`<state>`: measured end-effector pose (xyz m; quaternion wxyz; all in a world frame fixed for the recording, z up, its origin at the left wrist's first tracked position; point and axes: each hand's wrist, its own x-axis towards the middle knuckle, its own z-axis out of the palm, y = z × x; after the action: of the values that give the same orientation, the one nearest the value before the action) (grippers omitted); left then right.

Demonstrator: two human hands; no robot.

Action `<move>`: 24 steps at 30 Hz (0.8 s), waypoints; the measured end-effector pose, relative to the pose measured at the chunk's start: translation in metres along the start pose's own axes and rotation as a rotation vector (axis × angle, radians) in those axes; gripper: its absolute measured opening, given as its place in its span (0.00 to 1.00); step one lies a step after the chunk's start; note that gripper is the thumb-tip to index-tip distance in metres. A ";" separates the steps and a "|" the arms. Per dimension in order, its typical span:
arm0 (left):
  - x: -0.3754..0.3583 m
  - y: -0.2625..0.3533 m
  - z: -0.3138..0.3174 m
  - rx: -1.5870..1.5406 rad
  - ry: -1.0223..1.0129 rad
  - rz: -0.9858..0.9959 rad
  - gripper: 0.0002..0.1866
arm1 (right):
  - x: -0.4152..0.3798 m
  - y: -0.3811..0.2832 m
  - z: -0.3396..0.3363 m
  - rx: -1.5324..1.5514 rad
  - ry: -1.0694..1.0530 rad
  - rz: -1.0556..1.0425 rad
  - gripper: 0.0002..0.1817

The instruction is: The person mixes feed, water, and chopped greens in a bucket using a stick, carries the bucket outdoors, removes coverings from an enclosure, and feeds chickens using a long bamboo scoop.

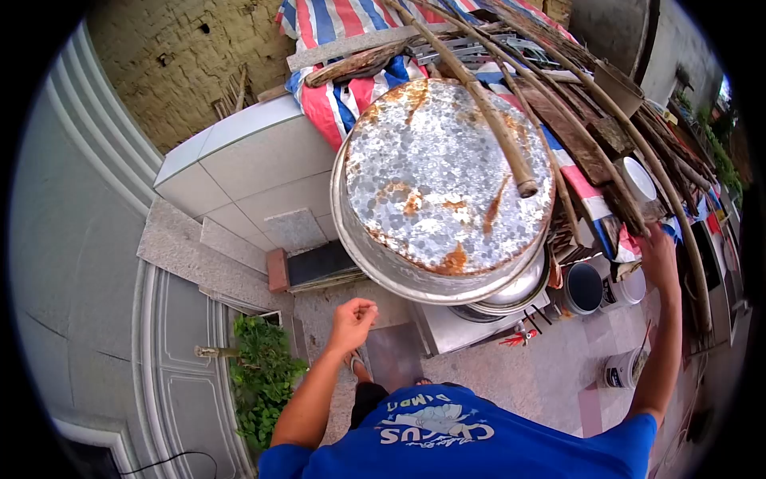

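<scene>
My left hand [353,326] is in the air left of the large metal basin [359,255], its fingers curled together and nothing visible in them. A round, rust-stained metal lid [439,176] rests on that basin. Far to the right, my right hand [658,254] is closed at the near end of a wooden pole [618,188], with its fingertips partly hidden. Beside that hand hangs the edge of a red, white and blue striped tarp [586,191]. Another thick wooden pole [503,148] lies across the lid, its cut end near the lid's right side.
More poles and boards [570,132] are piled at the back right. Below them stand a dark-mouthed bucket [583,288] and a white bucket [622,370]. A tiled wall [255,180] rises at the left, with a green plant [263,375] near my feet.
</scene>
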<state>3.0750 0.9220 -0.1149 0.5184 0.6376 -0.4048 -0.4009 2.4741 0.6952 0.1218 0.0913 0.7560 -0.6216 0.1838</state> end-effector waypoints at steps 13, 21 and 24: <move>0.115 -0.036 -0.281 0.021 0.265 -0.028 0.12 | 0.226 -0.346 0.029 -0.160 0.028 -0.250 0.20; 0.189 -0.074 -0.430 -0.155 0.450 -0.094 0.19 | 0.285 -0.419 0.048 -0.254 0.003 -0.197 0.19; 0.227 -0.048 -0.448 -0.197 0.455 -0.073 0.19 | 0.306 -0.437 0.055 -0.279 0.037 -0.179 0.19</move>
<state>3.5763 0.8680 -0.1202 0.6410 0.6721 -0.2132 -0.3033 2.9578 0.4898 0.2309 0.2230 0.7848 -0.5694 0.1006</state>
